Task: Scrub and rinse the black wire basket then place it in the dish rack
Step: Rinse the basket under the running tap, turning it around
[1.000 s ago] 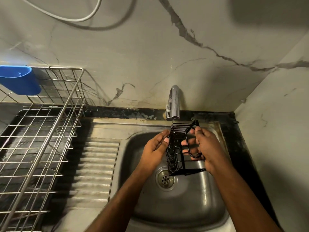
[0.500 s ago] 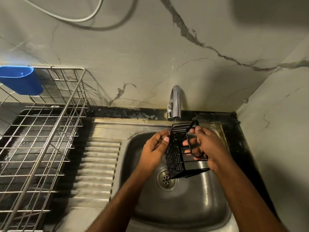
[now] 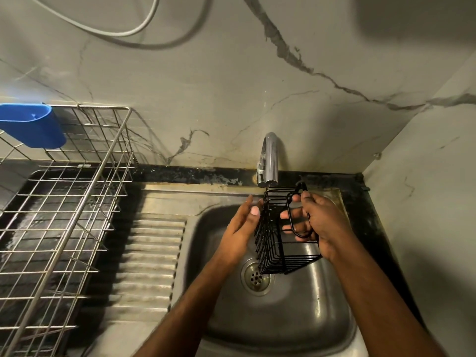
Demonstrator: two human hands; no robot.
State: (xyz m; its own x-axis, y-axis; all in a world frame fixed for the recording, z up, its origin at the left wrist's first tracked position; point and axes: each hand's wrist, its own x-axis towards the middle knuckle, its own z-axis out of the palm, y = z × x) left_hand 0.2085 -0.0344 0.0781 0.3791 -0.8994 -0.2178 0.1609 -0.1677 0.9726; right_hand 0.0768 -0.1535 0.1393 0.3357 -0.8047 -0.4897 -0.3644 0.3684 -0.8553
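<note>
Fingers (image 3: pixel 291 215) of my right hand (image 3: pixel 322 222) curl through the wires of the basket (image 3: pixel 280 243), thumb over its top edge, gripping it from the right side. My left hand (image 3: pixel 242 228) lies flat against the basket's left face with straight fingers close together, the thumb at the upper corner. I hold the basket above the sink (image 3: pixel 296 325), tilted, with its upper end just under the tap (image 3: pixel 268 161) and its lower end above the drain (image 3: pixel 256 278). I cannot tell whether water is running. A black hook loop on the basket stands out beside my right fingers. On the bench to the left stands the rack (image 3: pixel 67 228), well apart from the basket, with a blue cup (image 3: pixel 33 127) hung on its far rim. Between rack and sink lies the ribbed drainboard (image 3: pixel 146 261). A grey cable (image 3: pixel 116 32) hangs on the marble wall (image 3: pixel 206 86) behind.
</note>
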